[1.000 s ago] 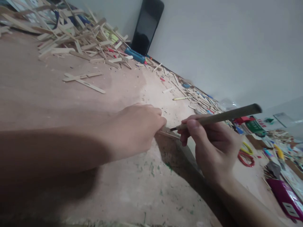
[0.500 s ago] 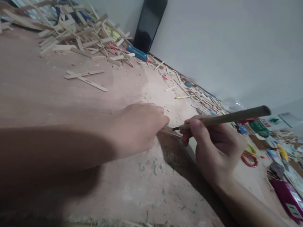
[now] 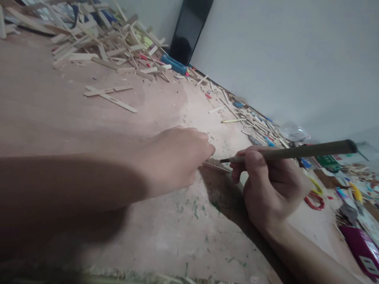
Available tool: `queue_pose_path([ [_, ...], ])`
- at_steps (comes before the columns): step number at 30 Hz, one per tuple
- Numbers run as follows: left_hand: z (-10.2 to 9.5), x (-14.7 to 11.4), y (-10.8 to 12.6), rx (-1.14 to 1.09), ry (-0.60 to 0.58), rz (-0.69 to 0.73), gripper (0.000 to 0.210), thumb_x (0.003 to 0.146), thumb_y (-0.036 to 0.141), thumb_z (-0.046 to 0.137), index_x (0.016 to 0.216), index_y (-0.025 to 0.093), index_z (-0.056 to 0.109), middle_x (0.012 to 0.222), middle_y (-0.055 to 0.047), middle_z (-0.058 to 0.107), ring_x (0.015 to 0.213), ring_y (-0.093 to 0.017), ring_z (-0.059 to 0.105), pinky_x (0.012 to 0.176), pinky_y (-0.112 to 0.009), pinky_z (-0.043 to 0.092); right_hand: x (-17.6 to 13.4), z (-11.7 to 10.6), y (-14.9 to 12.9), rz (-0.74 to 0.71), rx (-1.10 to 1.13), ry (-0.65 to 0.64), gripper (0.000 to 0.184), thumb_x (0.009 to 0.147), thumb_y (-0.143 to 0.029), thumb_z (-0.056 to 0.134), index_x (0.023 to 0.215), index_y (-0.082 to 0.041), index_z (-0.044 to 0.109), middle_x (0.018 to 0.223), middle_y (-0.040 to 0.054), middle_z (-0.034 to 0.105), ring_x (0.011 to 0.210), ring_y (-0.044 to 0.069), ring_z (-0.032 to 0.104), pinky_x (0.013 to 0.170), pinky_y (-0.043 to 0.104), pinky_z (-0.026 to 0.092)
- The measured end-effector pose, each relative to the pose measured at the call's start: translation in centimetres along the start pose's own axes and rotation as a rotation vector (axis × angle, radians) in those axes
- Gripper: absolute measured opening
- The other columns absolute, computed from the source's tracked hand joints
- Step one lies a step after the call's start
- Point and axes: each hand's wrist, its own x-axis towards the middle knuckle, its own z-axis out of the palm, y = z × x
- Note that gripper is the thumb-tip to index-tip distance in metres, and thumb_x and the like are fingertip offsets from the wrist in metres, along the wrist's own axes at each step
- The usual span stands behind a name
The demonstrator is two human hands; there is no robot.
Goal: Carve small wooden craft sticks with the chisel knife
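My left hand [image 3: 180, 157] is closed, its fingers pressed down at the table on a flat wooden craft stick [image 3: 217, 167]. One end of that stick sticks out towards the right; the rest is hidden under the fingers. In my right hand [image 3: 269, 185] is a slim carving tool [image 3: 316, 150] with a round wooden handle and a thin dark tip, gripped like a pen. The tip points left and lies at the stick, close to the left fingers. Whether it touches the wood I cannot tell.
Loose craft sticks [image 3: 109, 98] lie at left, below a large pile [image 3: 97, 43]. A dark phone [image 3: 189, 31] leans against the wall beside a blue tool [image 3: 174, 65]. Red-and-yellow scissors handles [image 3: 315, 201] and a magenta box [image 3: 359, 248] are at right.
The right hand and carving tool have shifted slightly right, and the tool's handle lies nearer level. The left hand stays on the stick. The whole view has moved a little.
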Motion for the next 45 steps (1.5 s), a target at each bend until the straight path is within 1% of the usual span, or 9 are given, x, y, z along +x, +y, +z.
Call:
queue_pose_path([
  [3, 0.03, -0.09, -0.14, -0.007, 0.013, -0.002, 0.018, 0.112, 0.006, 0.081, 0.107, 0.021, 0.09, 0.12, -0.008, 0.092, 0.121, -0.031, 0.085, 0.106, -0.042, 0.06, 0.01, 0.0, 0.04, 0.02, -0.01, -0.034, 0.031, 0.123, -0.046, 0.093, 0.101, -0.025, 0.089, 0.073, -0.0035, 0.076, 0.053, 0.015, 0.065, 0.047, 0.028, 0.051],
  [6, 0.04, -0.06, -0.22, -0.005, 0.016, -0.001, 0.017, 0.111, 0.006, 0.081, 0.105, 0.02, 0.09, 0.117, -0.009, 0.092, 0.119, -0.032, 0.086, 0.103, -0.042, 0.06, 0.05, -0.05, 0.03, 0.029, -0.004, -0.023, 0.034, 0.126, -0.051, 0.088, 0.103, -0.026, 0.088, 0.074, -0.0028, 0.076, 0.055, 0.016, 0.066, 0.049, 0.03, 0.053],
  [9, 0.03, 0.02, -0.22, 0.004, 0.014, 0.01, 0.017, 0.112, 0.007, 0.081, 0.109, 0.02, 0.09, 0.119, -0.009, 0.093, 0.121, -0.032, 0.086, 0.104, -0.042, 0.06, 0.06, -0.1, -0.04, 0.061, -0.016, -0.049, 0.03, 0.123, -0.047, 0.092, 0.101, -0.026, 0.089, 0.074, -0.0014, 0.077, 0.054, 0.017, 0.067, 0.048, 0.031, 0.054],
  [12, 0.02, 0.02, -0.19, 0.013, 0.009, 0.019, 0.017, 0.113, 0.006, 0.081, 0.107, 0.021, 0.088, 0.119, -0.009, 0.092, 0.121, -0.032, 0.086, 0.104, -0.042, 0.06, 0.06, -0.15, -0.14, 0.064, -0.02, -0.027, 0.031, 0.124, -0.049, 0.089, 0.102, -0.027, 0.088, 0.072, -0.0014, 0.076, 0.052, 0.018, 0.066, 0.046, 0.032, 0.053],
  [15, 0.07, -0.06, -0.2, 0.007, 0.016, 0.021, 0.019, 0.113, 0.005, 0.079, 0.108, 0.021, 0.089, 0.119, -0.009, 0.092, 0.122, -0.033, 0.087, 0.104, -0.043, 0.06, 0.08, -0.21, -0.27, 0.075, -0.034, -0.046, 0.029, 0.119, -0.047, 0.095, 0.1, -0.027, 0.089, 0.072, -0.0011, 0.077, 0.053, 0.018, 0.067, 0.047, 0.032, 0.054],
  [22, 0.14, 0.1, -0.05, -0.001, -0.003, 0.018, 0.016, 0.115, 0.007, 0.081, 0.111, 0.021, 0.089, 0.123, -0.009, 0.092, 0.125, -0.034, 0.087, 0.105, -0.045, 0.061, 0.03, -0.14, -0.33, 0.084, -0.009, -0.041, 0.025, 0.119, -0.041, 0.095, 0.1, -0.027, 0.09, 0.073, -0.0014, 0.079, 0.051, 0.017, 0.067, 0.045, 0.031, 0.053],
  [28, 0.1, 0.11, -0.14, 0.004, -0.001, 0.014, 0.019, 0.116, 0.006, 0.079, 0.108, 0.021, 0.088, 0.12, -0.008, 0.092, 0.122, -0.03, 0.087, 0.101, -0.039, 0.059, 0.19, -0.01, -0.18, 0.099, 0.004, -0.028, 0.03, 0.118, -0.048, 0.097, 0.099, -0.026, 0.09, 0.07, -0.0016, 0.077, 0.05, 0.017, 0.066, 0.044, 0.03, 0.054],
  [36, 0.05, -0.06, -0.21, -0.016, 0.003, 0.017, 0.018, 0.116, 0.006, 0.079, 0.112, 0.02, 0.09, 0.123, -0.009, 0.092, 0.124, -0.032, 0.087, 0.101, -0.042, 0.059, 0.15, 0.1, -0.33, 0.108, 0.003, -0.016, 0.033, 0.119, -0.052, 0.095, 0.099, -0.026, 0.088, 0.069, -0.0022, 0.076, 0.05, 0.017, 0.066, 0.043, 0.03, 0.054],
  [45, 0.04, 0.17, -0.05, -0.02, 0.0, 0.016, 0.018, 0.118, 0.007, 0.079, 0.11, 0.02, 0.089, 0.121, -0.008, 0.092, 0.121, -0.031, 0.087, 0.102, -0.042, 0.059, 0.08, 0.04, -0.35, 0.109, 0.006, -0.031, 0.028, 0.117, -0.044, 0.096, 0.097, -0.026, 0.089, 0.069, -0.0025, 0.077, 0.049, 0.017, 0.066, 0.044, 0.029, 0.053],
])
